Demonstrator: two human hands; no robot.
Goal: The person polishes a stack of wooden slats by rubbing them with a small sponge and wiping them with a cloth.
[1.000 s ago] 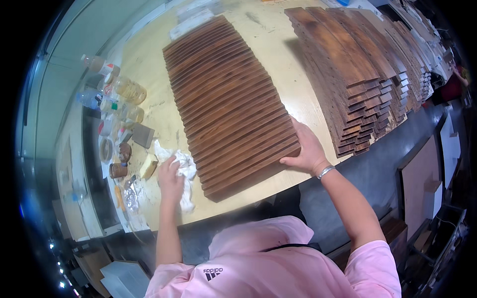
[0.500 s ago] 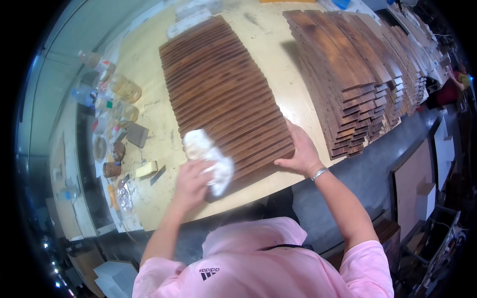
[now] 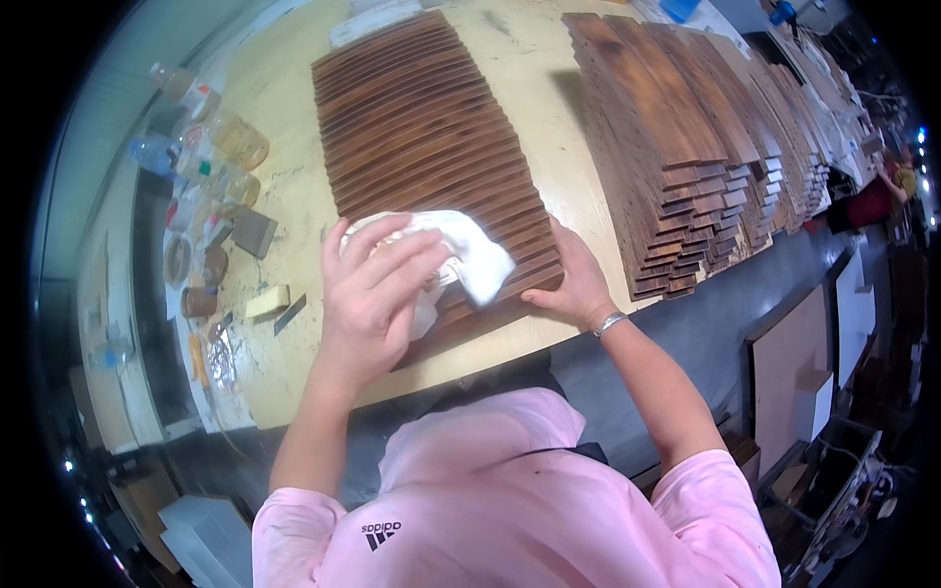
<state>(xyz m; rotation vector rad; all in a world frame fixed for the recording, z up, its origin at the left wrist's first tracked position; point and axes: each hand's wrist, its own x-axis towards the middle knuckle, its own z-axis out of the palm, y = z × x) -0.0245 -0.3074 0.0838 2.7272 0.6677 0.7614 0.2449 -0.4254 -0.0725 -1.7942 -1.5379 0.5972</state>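
In front of me lies a long row of overlapping dark brown wooden slats point(image 3: 421, 137), stepped one over another. My left hand point(image 3: 371, 289) is above the near left part of the row, fingers bent over a crumpled white cloth point(image 3: 475, 257). One end of the cloth sticks out to the right over the slats; the hand hides part of it. At the near right corner my right hand point(image 3: 578, 279) grips the slats, thumb at the near edge and fingers along the right side. A silver bracelet point(image 3: 610, 323) circles that wrist.
Stepped stacks of similar brown boards point(image 3: 657, 98) stand on the right of the pale table point(image 3: 529, 49). Along the left are several plastic bottles point(image 3: 235, 142), a grey block point(image 3: 254, 232), a yellow block point(image 3: 267, 301) and a thin dark blade-like strip point(image 3: 289, 314). A person point(image 3: 877, 196) is far right.
My left hand has moved away from me over the slats with the cloth, whose loose end now points right. The right hand keeps its place at the corner; the view has shifted slightly.
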